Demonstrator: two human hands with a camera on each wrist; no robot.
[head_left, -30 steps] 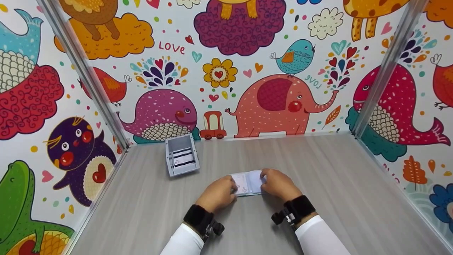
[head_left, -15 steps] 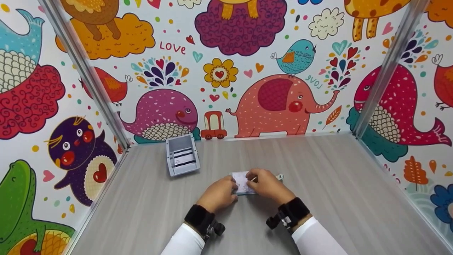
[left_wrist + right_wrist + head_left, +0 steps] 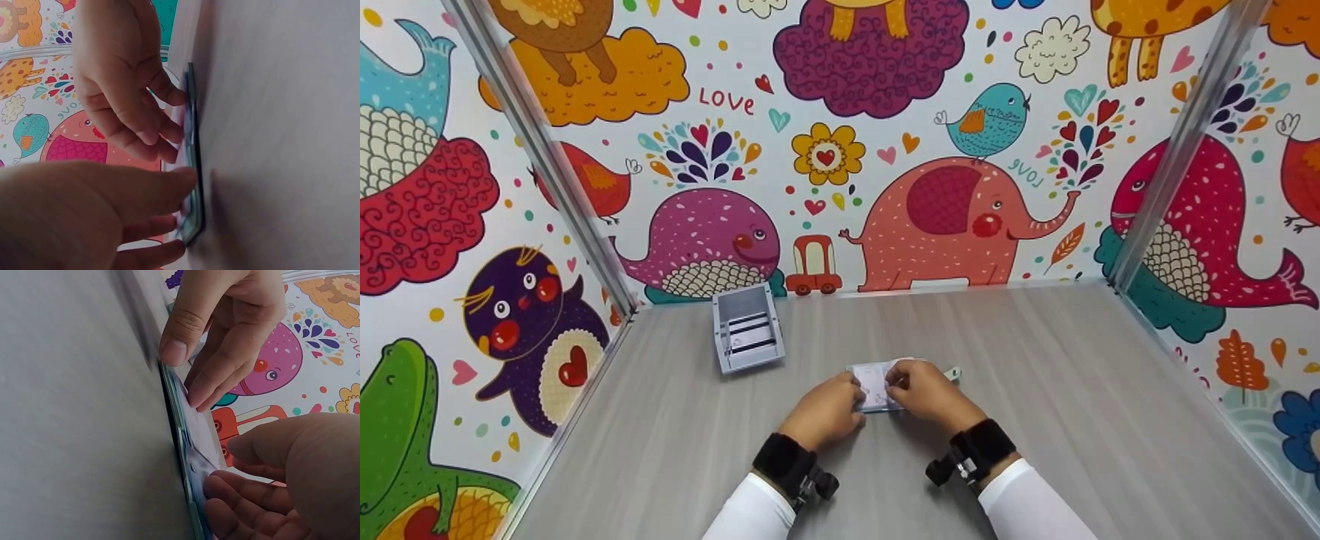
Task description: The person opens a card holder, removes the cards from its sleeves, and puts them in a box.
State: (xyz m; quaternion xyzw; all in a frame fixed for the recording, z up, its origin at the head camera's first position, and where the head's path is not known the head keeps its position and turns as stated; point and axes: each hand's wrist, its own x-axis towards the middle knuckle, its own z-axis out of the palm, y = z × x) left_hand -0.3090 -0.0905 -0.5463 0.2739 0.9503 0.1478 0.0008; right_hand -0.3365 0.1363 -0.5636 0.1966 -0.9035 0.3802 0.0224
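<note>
A small card holder with clear sleeves lies spread flat on the table, a pale pink printed insert showing on its left half. A light tab with a round snap sticks out at its right. My left hand grips the left end, thumb on the near edge and fingers on the far one. My right hand reaches over the right half and hides most of it. Its bent fingertips touch the clear sleeve near the middle fold; I cannot tell whether they pinch it.
A grey open box stands at the back left, crossed by dark bars with a pale card-like piece among them. Printed panels with cartoon animals close off the back and both sides of the table, with metal posts at the corners.
My right hand has gone from the holder's right edge leftward to its middle, then barely shifted. The snap tab now shows past it. My left hand keeps its place.
</note>
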